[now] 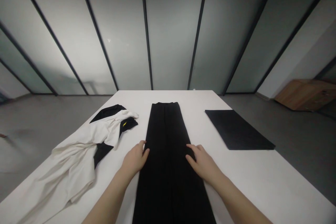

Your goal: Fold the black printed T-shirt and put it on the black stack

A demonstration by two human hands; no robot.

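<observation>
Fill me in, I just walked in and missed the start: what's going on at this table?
A person has both hands on a long black garment laid flat lengthwise down the middle of the white table. The left hand rests open on its left edge, the right hand open on its right edge. A crumpled white and black garment lies to the left, and a flat black cloth to the right.

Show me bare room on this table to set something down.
Widest bare patch: the near right corner of the white table, between the right hand and the flat black rectangular cloth. A strip runs between that cloth and the long black trousers. Crowded: the left, where the crumpled white-and-black garment leaves a narrow gap by the left hand.
</observation>
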